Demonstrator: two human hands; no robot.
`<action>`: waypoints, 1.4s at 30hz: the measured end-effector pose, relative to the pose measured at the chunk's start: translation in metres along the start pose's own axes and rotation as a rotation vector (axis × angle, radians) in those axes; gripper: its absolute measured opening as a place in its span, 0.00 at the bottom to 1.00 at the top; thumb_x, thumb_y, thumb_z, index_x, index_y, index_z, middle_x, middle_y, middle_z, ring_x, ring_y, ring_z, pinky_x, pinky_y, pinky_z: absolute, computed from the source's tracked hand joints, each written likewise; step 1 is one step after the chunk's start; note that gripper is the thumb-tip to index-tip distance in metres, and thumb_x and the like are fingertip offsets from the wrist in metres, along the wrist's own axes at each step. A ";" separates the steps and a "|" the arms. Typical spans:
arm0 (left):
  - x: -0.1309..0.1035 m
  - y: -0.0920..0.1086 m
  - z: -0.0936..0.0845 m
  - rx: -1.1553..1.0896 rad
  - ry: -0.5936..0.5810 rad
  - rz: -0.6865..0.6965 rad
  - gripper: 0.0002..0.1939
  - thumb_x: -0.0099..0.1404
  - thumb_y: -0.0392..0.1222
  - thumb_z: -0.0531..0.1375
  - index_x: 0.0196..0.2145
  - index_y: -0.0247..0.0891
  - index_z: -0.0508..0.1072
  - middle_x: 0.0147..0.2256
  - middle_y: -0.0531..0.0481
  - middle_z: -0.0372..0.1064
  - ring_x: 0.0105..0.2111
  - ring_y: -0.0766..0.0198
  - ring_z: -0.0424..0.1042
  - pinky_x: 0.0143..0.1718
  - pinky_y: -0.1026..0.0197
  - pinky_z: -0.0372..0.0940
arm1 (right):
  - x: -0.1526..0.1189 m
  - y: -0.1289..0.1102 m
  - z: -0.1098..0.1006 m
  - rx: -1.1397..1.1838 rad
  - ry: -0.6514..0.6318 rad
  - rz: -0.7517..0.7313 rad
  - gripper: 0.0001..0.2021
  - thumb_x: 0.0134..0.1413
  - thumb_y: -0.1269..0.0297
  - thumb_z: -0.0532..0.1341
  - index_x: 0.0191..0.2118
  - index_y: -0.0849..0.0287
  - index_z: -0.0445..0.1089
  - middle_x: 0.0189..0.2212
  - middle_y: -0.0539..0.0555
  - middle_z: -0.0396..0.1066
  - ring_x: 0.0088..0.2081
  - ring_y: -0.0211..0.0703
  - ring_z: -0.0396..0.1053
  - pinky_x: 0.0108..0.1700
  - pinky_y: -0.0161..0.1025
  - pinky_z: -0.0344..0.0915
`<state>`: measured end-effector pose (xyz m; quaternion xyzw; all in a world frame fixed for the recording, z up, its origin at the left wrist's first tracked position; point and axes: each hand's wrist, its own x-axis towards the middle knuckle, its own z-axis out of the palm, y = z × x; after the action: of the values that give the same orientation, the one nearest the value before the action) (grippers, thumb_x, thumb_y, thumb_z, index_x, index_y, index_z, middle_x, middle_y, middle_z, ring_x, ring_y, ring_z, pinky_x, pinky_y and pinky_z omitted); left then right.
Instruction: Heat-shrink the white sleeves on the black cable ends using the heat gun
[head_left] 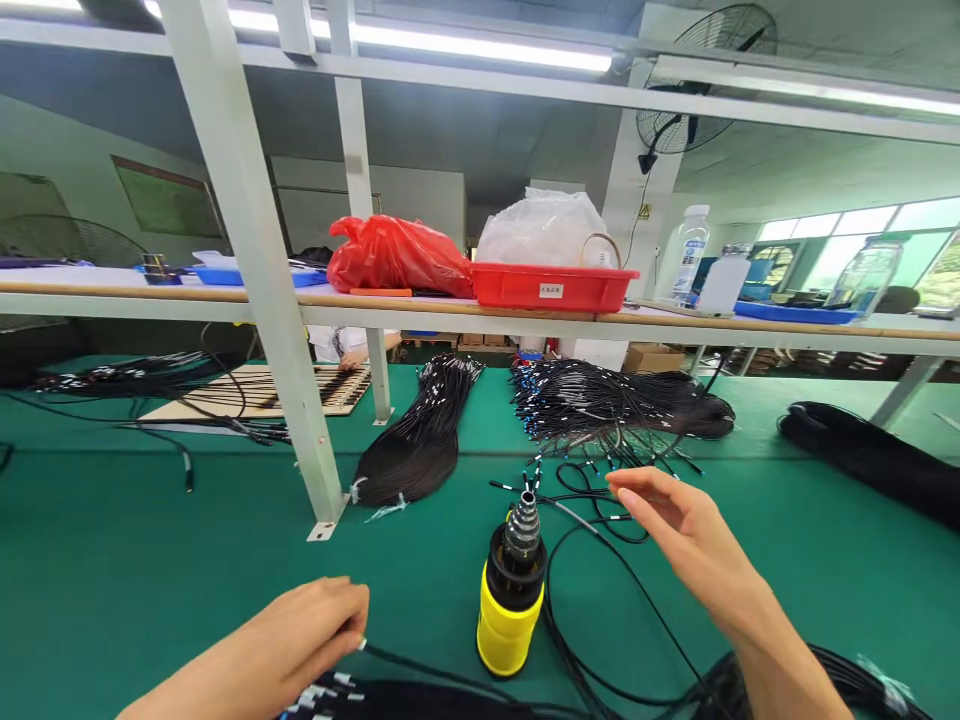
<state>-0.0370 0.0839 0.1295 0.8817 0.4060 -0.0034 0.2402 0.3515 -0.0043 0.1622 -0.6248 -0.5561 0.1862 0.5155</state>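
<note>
My left hand (pixel 307 630) is closed at the lower left, its fingers pinching the end of a black cable (pixel 420 661) that runs right along the bench. Under it lies a bundle of black cables with white-tagged ends (pixel 334 692). My right hand (pixel 694 545) is raised at the right, thumb and fingers slightly apart, with nothing visible between them. Between the hands a yellow hot-air gun (pixel 510 620) stands upright, its stepped metal nozzle (pixel 523 530) pointing up. Loose black cables (pixel 592 490) curl on the bench behind it, near my right fingertips.
On the green bench (pixel 420 580) lie a tied cable bundle (pixel 420 440), a pile of cables (pixel 615 400) and another bundle (pixel 862 450). A white post (pixel 277 260) carries a shelf with a red bag (pixel 405 255), a red tray (pixel 555 288) and bottles (pixel 690 255). Another person's hand (pixel 354 358) shows beyond.
</note>
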 end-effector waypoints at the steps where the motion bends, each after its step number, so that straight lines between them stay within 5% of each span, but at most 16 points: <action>1: -0.004 0.013 -0.009 0.012 0.018 0.034 0.14 0.71 0.53 0.48 0.34 0.48 0.69 0.38 0.54 0.70 0.37 0.60 0.67 0.41 0.62 0.60 | -0.005 -0.011 0.001 0.006 0.006 -0.019 0.16 0.56 0.49 0.60 0.41 0.56 0.74 0.39 0.56 0.76 0.42 0.49 0.73 0.46 0.42 0.70; 5: -0.013 0.068 -0.031 0.097 0.139 0.249 0.09 0.71 0.48 0.51 0.35 0.49 0.69 0.37 0.55 0.69 0.37 0.61 0.67 0.44 0.63 0.61 | -0.033 -0.056 0.010 -0.042 -0.113 -0.140 0.10 0.59 0.54 0.59 0.39 0.52 0.74 0.37 0.53 0.76 0.40 0.46 0.73 0.43 0.38 0.71; 9: -0.005 0.117 -0.040 0.136 0.377 0.461 0.06 0.72 0.42 0.51 0.37 0.46 0.66 0.37 0.56 0.67 0.40 0.64 0.67 0.53 0.62 0.59 | -0.052 -0.088 0.018 -0.110 -0.462 -0.184 0.17 0.57 0.59 0.62 0.53 0.48 0.68 0.51 0.51 0.71 0.52 0.48 0.68 0.52 0.37 0.67; 11: 0.002 0.135 -0.043 0.155 0.452 0.503 0.06 0.73 0.40 0.50 0.37 0.45 0.65 0.36 0.57 0.66 0.40 0.65 0.67 0.55 0.62 0.57 | -0.052 -0.097 0.019 -0.138 -0.591 -0.144 0.13 0.60 0.61 0.58 0.50 0.48 0.66 0.46 0.50 0.72 0.47 0.43 0.70 0.48 0.35 0.67; 14: 0.014 0.151 -0.046 0.146 0.505 0.534 0.07 0.73 0.38 0.49 0.37 0.44 0.63 0.36 0.56 0.66 0.41 0.65 0.67 0.54 0.62 0.59 | -0.042 -0.099 0.017 -0.150 -0.567 -0.104 0.06 0.66 0.62 0.51 0.38 0.53 0.63 0.33 0.48 0.68 0.35 0.38 0.65 0.38 0.33 0.64; 22: 0.034 0.140 -0.044 0.034 0.444 0.423 0.09 0.74 0.41 0.46 0.40 0.44 0.64 0.38 0.55 0.64 0.38 0.64 0.66 0.41 0.61 0.61 | -0.016 -0.082 0.013 -0.116 -0.357 -0.113 0.12 0.66 0.57 0.52 0.31 0.55 0.58 0.26 0.45 0.57 0.28 0.37 0.53 0.30 0.35 0.52; 26: 0.046 0.132 -0.042 0.014 0.467 0.339 0.13 0.73 0.47 0.47 0.32 0.41 0.63 0.32 0.55 0.62 0.33 0.64 0.63 0.35 0.61 0.58 | -0.008 -0.078 0.021 -0.133 -0.296 -0.085 0.13 0.64 0.58 0.55 0.29 0.56 0.56 0.25 0.44 0.57 0.26 0.36 0.51 0.27 0.36 0.48; 31: 0.059 0.133 -0.042 -0.115 0.472 0.211 0.19 0.71 0.53 0.49 0.25 0.40 0.58 0.26 0.57 0.57 0.27 0.66 0.57 0.27 0.62 0.51 | 0.000 -0.069 0.030 -0.211 -0.220 -0.121 0.13 0.62 0.60 0.55 0.27 0.56 0.55 0.24 0.44 0.58 0.27 0.37 0.53 0.28 0.35 0.50; 42: 0.081 0.126 -0.036 -0.307 0.465 0.193 0.24 0.70 0.57 0.47 0.24 0.39 0.62 0.23 0.57 0.56 0.25 0.66 0.53 0.27 0.62 0.49 | 0.011 -0.054 0.040 -0.207 -0.201 -0.119 0.12 0.61 0.59 0.55 0.28 0.55 0.54 0.25 0.45 0.60 0.28 0.38 0.57 0.29 0.36 0.56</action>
<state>0.1010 0.0871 0.1985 0.8467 0.3602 0.2832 0.2704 0.2955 0.0147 0.1964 -0.6189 -0.6571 0.1586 0.4001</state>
